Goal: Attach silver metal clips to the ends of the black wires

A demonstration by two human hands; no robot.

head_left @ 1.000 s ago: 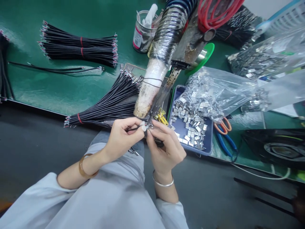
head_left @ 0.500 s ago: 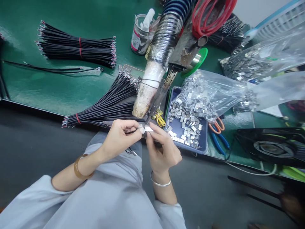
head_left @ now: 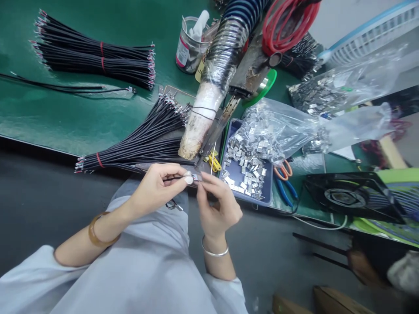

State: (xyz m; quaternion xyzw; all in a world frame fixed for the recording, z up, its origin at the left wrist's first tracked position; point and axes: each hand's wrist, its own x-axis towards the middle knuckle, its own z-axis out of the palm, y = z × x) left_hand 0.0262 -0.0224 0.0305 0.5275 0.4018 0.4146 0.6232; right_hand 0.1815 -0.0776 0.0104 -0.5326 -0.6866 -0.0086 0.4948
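My left hand (head_left: 153,189) pinches the end of a thin black wire (head_left: 173,178) between thumb and forefinger. My right hand (head_left: 216,205) pinches a small metal clip (head_left: 196,177) right at the wire's tip, and the fingertips of both hands nearly touch. Both hands hover at the bench's front edge, just below the tip of a wrapped tool (head_left: 196,135). A fanned bundle of black wires (head_left: 137,144) lies to the left of the hands. A blue tray (head_left: 267,192) of loose metal clips sits to the right.
A second tied wire bundle (head_left: 98,61) lies far left on the green mat (head_left: 49,113). A jar (head_left: 188,46), red tubing (head_left: 284,22), clear bags of clips (head_left: 288,126), blue-handled pliers (head_left: 283,187) and a black fan (head_left: 350,198) crowd the right side.
The view has shifted, so everything sits further left in the picture. My hands stay together on the wire and clip, with the right fingers now tighter at the wire's tip.
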